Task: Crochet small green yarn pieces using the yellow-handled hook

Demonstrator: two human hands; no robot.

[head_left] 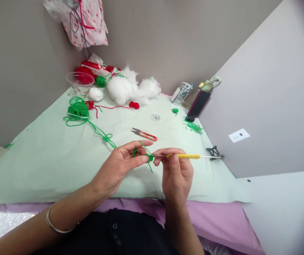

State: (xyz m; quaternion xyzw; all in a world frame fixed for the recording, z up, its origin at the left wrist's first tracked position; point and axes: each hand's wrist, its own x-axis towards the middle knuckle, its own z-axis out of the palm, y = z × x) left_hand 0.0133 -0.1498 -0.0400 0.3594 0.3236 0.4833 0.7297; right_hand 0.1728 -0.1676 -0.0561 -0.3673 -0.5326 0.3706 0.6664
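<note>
Between thumb and fingers my left hand (124, 157) pinches a small piece of green crochet work (150, 158), with a strand of yarn running over the raised index finger. My right hand (177, 173) grips a crochet hook (186, 156) by its yellow handle, and the thin metal tip meets the green piece. A short yarn tail hangs below the stitches. From my left hand the green yarn trails back to a loose skein (78, 109) at the left. Orange-handled thread snips (144, 134) lie just beyond my hands.
White stuffing (122, 88) is heaped at the back beside a clear plastic tub (80, 83) and a red tissue box (95, 67). To the right stand a pen cup (181, 94), a phone (199, 103) leaning on a bottle, and green yarn scraps (193, 126). Walls border the table.
</note>
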